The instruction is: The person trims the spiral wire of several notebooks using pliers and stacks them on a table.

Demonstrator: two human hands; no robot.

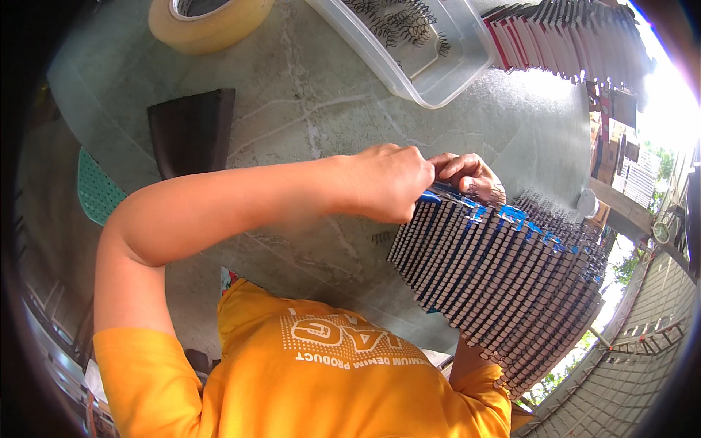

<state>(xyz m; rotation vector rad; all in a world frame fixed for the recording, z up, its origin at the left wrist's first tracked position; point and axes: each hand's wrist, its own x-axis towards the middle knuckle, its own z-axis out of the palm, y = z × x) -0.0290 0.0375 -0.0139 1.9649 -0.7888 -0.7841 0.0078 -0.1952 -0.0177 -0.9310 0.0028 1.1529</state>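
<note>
A thick fanned stack of punched booklets [504, 285] with blue covers and rows of small square holes lies tilted across my lap and the stone table [307, 95]. My left hand [387, 182] is closed at the stack's top left corner. My right hand [467, 174] pinches the same corner beside it, its fingers around what looks like a small dark wire coil at the top booklet's edge. My right forearm is hidden behind the stack.
A clear plastic tub [438, 69] holding black wire coils stands at the back. A roll of tan tape [208, 22] lies at the back left. More booklets [562, 36] are lined up at the back right. A dark wedge-shaped object [193, 128] rests on the left.
</note>
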